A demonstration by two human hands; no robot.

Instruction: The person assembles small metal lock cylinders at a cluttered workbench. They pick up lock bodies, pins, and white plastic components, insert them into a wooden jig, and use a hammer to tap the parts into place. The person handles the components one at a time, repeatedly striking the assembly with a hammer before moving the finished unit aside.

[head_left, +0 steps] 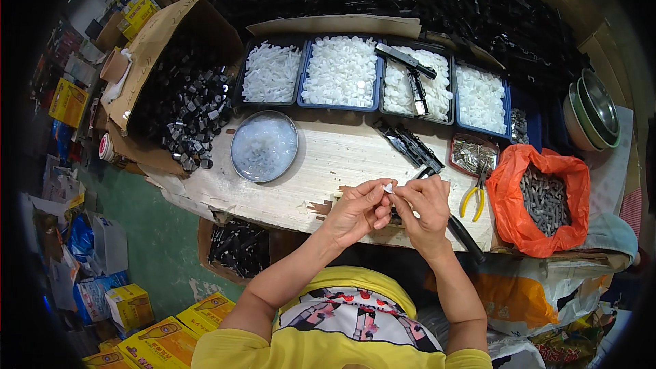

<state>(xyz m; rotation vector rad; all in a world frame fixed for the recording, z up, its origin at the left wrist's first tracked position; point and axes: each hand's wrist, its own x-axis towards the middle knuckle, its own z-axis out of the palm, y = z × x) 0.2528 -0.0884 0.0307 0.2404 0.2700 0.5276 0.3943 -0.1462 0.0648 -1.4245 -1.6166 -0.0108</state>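
Note:
A small white plastic part (388, 188) is pinched between both hands above the front of the workbench (328, 143). My left hand (357, 213) grips it between thumb and forefinger, the other fingers curled. From the other side my right hand (422, 208) closes its fingertips on the same part. Just beyond the hands lie several black mechanical pieces (410, 147). Under and beside my right hand a black handle (467, 239) sticks out over the bench's front edge; what it belongs to is hidden. Yellow-handled pliers (473, 198) rest to the right.
Trays of white plastic parts (342, 72) line the back, with black pieces (405, 60) across one. A round dish (264, 147) sits left, near a carton of dark metallic pieces (188, 123). On the right are a small tray of metal parts (471, 155) and an orange bag (506, 212).

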